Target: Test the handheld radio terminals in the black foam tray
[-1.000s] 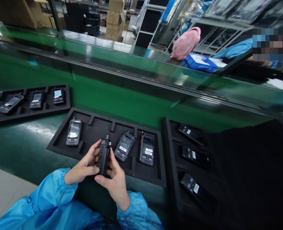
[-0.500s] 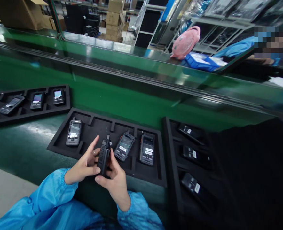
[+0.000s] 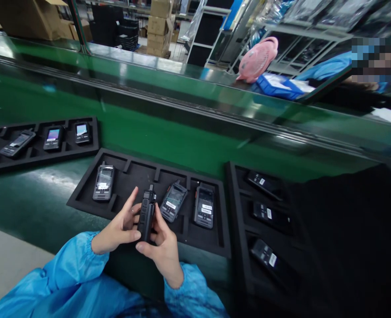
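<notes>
A black handheld radio (image 3: 146, 213) stands on edge between both my hands, its side buttons facing me, above the near rim of a black foam tray (image 3: 142, 173). My left hand (image 3: 118, 229) grips its left side with the thumb, the index finger lifted and stretched out. My right hand (image 3: 162, 247) cups it from below and the right. Three more handsets lie screen-up in the tray's slots: one at the left (image 3: 103, 183), two at the right (image 3: 173, 201) (image 3: 204, 206).
A second foam tray (image 3: 32, 157) with handsets lies at the far left, a third tray (image 3: 235, 207) with dark devices at the right. All rest on a green conveyor (image 3: 182, 141). Behind it stand a pink fan (image 3: 257, 58), a blue bin (image 3: 276, 86) and another person's blue sleeve (image 3: 328, 68).
My left index finger has lifted off the radio and now points up. The radio and both hands stay in nearly the same place.
</notes>
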The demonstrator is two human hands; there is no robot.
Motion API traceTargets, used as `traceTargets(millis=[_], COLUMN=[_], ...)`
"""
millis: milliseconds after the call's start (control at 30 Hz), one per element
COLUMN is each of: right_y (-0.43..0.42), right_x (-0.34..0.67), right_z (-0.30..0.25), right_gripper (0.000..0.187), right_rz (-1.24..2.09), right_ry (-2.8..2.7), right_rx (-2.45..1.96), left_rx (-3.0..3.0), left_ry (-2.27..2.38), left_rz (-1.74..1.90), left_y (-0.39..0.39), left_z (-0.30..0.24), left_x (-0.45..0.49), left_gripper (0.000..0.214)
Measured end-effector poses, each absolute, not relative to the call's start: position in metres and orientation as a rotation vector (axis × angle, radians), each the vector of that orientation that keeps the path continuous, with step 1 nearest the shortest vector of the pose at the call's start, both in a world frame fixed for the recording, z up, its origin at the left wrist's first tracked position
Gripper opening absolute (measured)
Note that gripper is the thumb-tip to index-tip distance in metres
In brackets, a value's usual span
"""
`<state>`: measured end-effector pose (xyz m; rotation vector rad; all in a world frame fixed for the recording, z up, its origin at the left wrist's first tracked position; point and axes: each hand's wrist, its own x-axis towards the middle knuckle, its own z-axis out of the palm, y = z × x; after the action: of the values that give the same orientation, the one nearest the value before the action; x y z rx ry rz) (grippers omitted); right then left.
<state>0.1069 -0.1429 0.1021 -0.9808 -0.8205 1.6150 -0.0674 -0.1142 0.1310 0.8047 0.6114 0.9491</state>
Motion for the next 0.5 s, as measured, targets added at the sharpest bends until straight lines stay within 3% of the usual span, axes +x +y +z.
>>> traceTargets(millis=[233, 500], right_y=[-0.14, -0.142], right_x=[0.106, 0.102], right_z=[0.105, 0.098], right_gripper=[0.119, 0.118], right_rz=[1.672, 1.659], right_ry=[-0.823, -0.767], right_rx=[-1.008, -0.987], left_rx=[0.726, 0.976], left_ry=[0.579, 0.717], left_rz=[1.0, 0.887], left_y=[-0.117, -0.116], left_z=[0.116, 0.131], left_x=[-0.068, -0.07], left_gripper=[0.108, 0.124])
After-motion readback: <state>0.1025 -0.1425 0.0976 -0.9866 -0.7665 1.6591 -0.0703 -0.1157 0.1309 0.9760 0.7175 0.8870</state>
